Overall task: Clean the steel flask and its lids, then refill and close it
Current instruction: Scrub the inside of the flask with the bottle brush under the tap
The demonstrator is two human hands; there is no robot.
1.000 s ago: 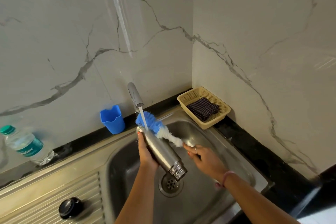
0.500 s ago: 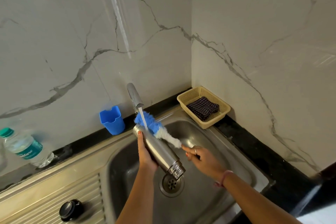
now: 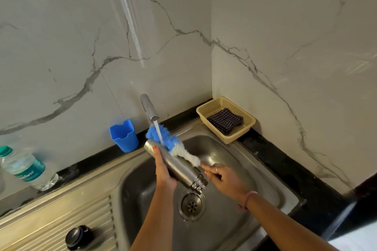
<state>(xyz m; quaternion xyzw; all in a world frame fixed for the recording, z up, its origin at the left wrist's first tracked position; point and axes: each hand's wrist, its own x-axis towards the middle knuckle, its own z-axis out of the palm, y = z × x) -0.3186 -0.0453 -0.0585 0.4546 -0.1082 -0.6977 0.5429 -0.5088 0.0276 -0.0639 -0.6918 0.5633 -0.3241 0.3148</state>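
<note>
While water runs | left hand (image 3: 163, 171) grips one flask (image 3: 175, 166) | right hand (image 3: 222, 177) grips one brush (image 3: 173, 144)

The brush handle (image 3: 212, 170) was hidden inside the right hand (image 3: 225, 179). The plastic bottle (image 3: 26, 169) was cut off by the left edge, its label blurred. The black lid (image 3: 78, 237) on the drainboard was smeared and not resolved.

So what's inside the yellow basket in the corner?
A folded dark checked cloth lies in the yellow basket. Anything beneath the cloth is covered, so that cannot be seen.
</note>
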